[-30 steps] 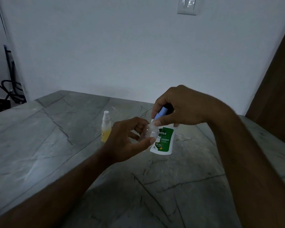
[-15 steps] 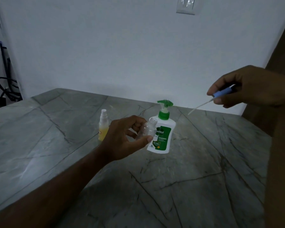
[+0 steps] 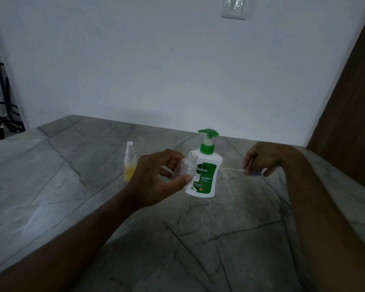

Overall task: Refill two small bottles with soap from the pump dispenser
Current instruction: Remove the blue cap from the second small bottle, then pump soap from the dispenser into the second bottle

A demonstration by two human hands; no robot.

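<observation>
Head view, nearest first: left hand [image 3: 158,175] holds a small clear bottle [image 3: 185,167] above the middle of the table [image 3: 219,239], fingers [image 3: 183,179] and thumb curled round its body, neck open and tilted toward the dispenser. Bottle appears empty. Right hand [image 3: 259,160], toward the right edge, pinches the blue spray cap [image 3: 256,173] low over the table, its white dip tube [image 3: 230,170] trailing toward the dispenser. Pump dispenser [image 3: 204,171] stands upright just behind the clear bottle. Second small bottle [image 3: 129,163], part-filled with yellow liquid and capped, stands left of it, nearer the far edge.

Risks, as judged: the narrow neck could miss the pump stream and spill soap; one-handed pumping may tip the dispenser; the dip tube could pick up dirt if laid on the table.
</observation>
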